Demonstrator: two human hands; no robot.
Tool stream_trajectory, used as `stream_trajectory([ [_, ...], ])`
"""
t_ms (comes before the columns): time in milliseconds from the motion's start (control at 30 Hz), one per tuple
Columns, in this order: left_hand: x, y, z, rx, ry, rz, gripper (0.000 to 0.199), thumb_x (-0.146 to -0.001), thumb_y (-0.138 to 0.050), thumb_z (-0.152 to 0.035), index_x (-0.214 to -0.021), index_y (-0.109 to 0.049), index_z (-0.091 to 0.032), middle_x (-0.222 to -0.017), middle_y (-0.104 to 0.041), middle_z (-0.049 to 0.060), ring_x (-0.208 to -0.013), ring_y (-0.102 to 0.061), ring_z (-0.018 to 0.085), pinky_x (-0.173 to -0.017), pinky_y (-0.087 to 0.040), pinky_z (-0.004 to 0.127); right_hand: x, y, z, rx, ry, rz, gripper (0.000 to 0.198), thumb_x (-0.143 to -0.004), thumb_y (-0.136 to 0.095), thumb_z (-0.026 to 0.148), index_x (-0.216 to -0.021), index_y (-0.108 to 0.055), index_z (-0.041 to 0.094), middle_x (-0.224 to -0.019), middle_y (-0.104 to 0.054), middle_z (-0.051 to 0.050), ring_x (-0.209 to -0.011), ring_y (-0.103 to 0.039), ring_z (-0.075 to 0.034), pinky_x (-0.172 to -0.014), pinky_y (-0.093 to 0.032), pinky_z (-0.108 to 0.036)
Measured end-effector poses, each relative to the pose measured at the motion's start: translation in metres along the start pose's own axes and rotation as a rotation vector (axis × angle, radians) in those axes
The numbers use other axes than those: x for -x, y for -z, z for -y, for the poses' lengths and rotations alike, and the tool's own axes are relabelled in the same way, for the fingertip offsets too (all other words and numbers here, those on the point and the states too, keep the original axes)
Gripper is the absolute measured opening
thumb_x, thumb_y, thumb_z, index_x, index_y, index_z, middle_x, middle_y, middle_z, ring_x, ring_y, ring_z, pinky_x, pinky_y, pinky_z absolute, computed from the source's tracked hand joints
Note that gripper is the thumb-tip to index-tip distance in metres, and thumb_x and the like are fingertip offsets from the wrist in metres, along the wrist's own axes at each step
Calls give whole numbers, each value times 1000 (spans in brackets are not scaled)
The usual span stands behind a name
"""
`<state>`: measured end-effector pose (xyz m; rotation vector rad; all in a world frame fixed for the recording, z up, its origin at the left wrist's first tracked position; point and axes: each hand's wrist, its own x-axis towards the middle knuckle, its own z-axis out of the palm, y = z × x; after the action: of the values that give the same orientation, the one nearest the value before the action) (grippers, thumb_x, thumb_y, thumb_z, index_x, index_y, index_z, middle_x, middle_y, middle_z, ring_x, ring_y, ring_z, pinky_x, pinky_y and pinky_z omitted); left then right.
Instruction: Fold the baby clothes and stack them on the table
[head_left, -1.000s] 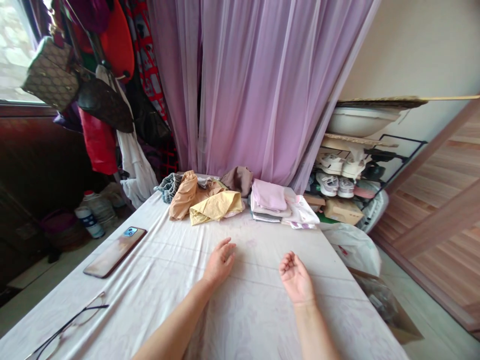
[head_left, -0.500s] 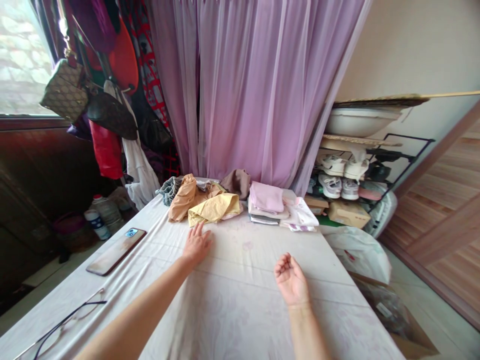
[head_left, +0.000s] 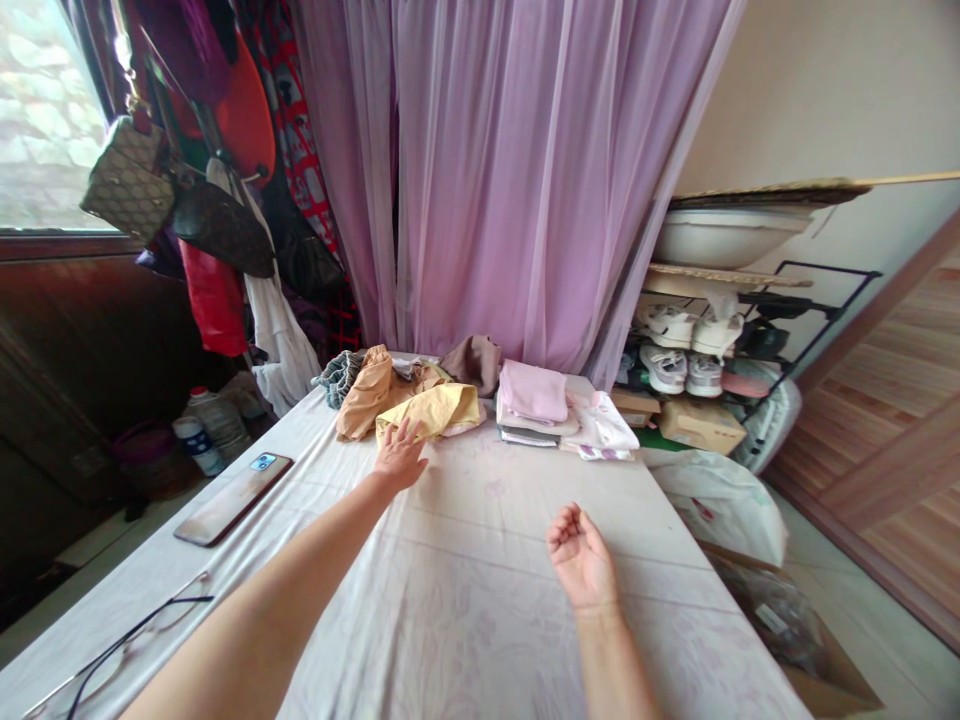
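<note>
My left hand (head_left: 401, 457) reaches to the near edge of a crumpled yellow cloth (head_left: 433, 410), fingers spread, fingertips over its edge. It is open and grips nothing. Around the yellow cloth lies a loose heap: a tan garment (head_left: 365, 395), a dark patterned bunched piece (head_left: 340, 378) and a brownish-mauve cloth (head_left: 472, 362). To the right of the heap are folded pale pink cloths (head_left: 533, 390) in a stack, beside a folded white printed cloth (head_left: 602, 425). My right hand (head_left: 583, 560) rests palm up, its fingers loosely curled, with nothing in the visible palm.
A phone (head_left: 234, 500) and eyeglasses (head_left: 120, 650) lie at the left on the white-covered table (head_left: 465, 580). Behind hangs a purple curtain (head_left: 487, 180). Bags (head_left: 225, 228) hang at the left; a shoe rack (head_left: 817, 330) and a cardboard box (head_left: 832, 650) stand at the right.
My left hand has moved forward, from just before the yellow cloth to over its near edge. My right hand stays almost where it was.
</note>
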<state>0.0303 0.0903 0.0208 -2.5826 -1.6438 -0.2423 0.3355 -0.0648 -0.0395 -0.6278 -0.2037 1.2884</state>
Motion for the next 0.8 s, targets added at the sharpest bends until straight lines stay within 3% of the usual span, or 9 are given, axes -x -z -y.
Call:
stream_trajectory([
  [167,-5,4,4,19,0,-17,49,-88,-53,-29,-136,-56,-22,-150,-48,10,-145,-28,33,-118,-13,59,0,-3,1,-19,-22,-17,11,-76,-72,20,-85,-68,24,-75,-71,6,-65,-66,-8,-58,-56,-20],
  [400,0,2,15,-15,-35,-5,26,-88,-54,-33,-100,-75,-26,-153,-43,6,-146,-25,35,-117,-13,62,1,-4,1,24,-4,-6,11,-76,-73,22,-84,-67,25,-75,-71,7,-64,-66,-8,-58,-56,-20],
  [600,1,2,17,5,15,-8,45,-87,-56,-33,-130,-61,-21,-158,-35,11,-147,-23,37,-116,-14,63,5,-9,1,-31,-29,-54,7,-79,-67,19,-83,-68,23,-73,-71,5,-62,-66,-8,-56,-56,-20],
  [800,-2,22,6,39,19,-101,39,-91,-51,-32,-127,-63,-22,-146,-52,10,-140,-38,33,-117,-16,59,6,-13,2,-16,-28,-52,8,-77,-70,19,-83,-67,24,-72,-71,6,-62,-65,-7,-55,-55,-18],
])
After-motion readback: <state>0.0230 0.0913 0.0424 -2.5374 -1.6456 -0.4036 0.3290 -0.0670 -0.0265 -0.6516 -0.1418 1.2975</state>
